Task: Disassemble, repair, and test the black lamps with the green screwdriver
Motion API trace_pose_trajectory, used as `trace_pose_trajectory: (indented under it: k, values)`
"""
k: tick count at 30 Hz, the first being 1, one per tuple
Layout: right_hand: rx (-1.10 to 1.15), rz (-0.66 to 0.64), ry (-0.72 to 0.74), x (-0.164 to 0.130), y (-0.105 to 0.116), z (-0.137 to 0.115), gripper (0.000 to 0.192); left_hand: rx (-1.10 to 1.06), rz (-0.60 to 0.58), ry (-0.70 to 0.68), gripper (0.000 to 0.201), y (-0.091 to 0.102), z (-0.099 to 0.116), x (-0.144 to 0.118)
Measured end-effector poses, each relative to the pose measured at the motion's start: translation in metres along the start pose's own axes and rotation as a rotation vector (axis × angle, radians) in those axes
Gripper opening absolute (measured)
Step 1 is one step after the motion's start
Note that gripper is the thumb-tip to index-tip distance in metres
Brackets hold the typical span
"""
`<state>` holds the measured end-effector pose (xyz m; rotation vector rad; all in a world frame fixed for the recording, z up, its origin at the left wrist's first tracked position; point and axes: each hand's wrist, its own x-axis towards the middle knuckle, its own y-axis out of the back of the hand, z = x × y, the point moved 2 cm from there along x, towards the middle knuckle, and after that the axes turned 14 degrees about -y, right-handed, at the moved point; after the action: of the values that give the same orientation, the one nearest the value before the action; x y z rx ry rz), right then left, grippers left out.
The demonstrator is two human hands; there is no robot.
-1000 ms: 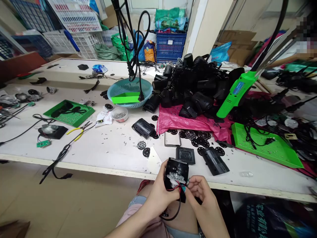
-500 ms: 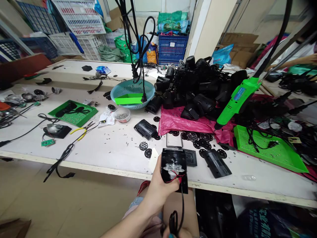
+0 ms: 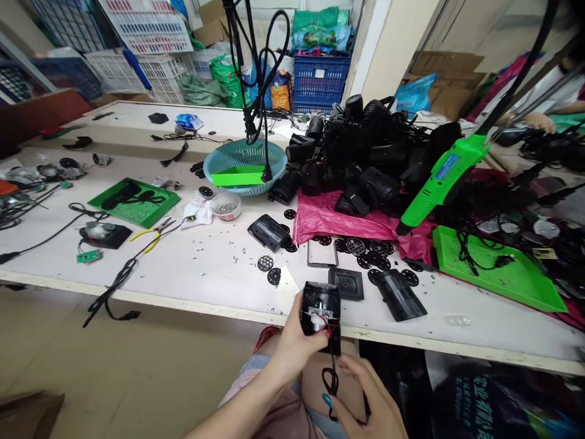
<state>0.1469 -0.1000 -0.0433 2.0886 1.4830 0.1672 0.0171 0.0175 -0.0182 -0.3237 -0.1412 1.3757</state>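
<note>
Long white workbench (image 3: 164, 274) above a tan floor (image 3: 183, 353), cream pillar (image 3: 393, 49) and stacked crates (image 3: 162, 76) behind.

Left hand (image 3: 296, 346): gripping open black housing (image 3: 320, 296)
Right hand (image 3: 372, 396): thumb at looped black cord (image 3: 336, 383)
Green screwdriver (image 3: 441, 180): hanging over pink sheet (image 3: 340, 224)
Teal basket (image 3: 214, 161): just behind bowl of metal bits (image 3: 226, 209)

A pink top (image 3: 281, 417) and pale blue shorts (image 3: 254, 363) show, with teal polish (image 3: 327, 400) on the right grip (image 3: 372, 393).
</note>
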Motion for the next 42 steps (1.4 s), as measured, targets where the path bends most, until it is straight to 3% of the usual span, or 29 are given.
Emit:
trace_pose_trajectory:
  k: [5, 13, 20, 24, 30, 39, 42]
  values:
    - [0.152, -0.034, 0.081, 0.019, -0.002, -0.020, 0.034, -0.064, 0.051, 0.018, 0.063, 0.014, 0.018, 0.011]
    - [0.008, 0.062, 0.177, 0.053, 0.014, -0.044, 0.018, -0.213, -0.073, 0.207, 0.063, 0.006, 0.009, 0.005]
    - [-0.009, 0.137, 0.265, 0.062, 0.019, -0.062, 0.011, -0.432, -0.160, 0.389, 0.068, 0.011, 0.011, 0.002]
    - [-0.002, 0.177, 0.275, 0.062, 0.023, -0.068, 0.012, -0.468, -0.196, 0.377, 0.069, 0.015, 0.014, 0.003]
    - [-0.010, 0.112, 0.324, 0.062, 0.028, -0.070, 0.013, -0.464, -0.208, 0.393, 0.071, 0.013, 0.014, 0.000]
    - [0.010, 0.016, 0.336, 0.061, 0.027, -0.066, 0.011, -0.300, -0.155, 0.258, 0.060, 0.009, 0.005, 0.002]
    - [-0.012, 0.070, 0.282, 0.067, 0.037, -0.053, 0.011, -0.271, -0.159, 0.200, 0.058, 0.010, 0.005, 0.002]
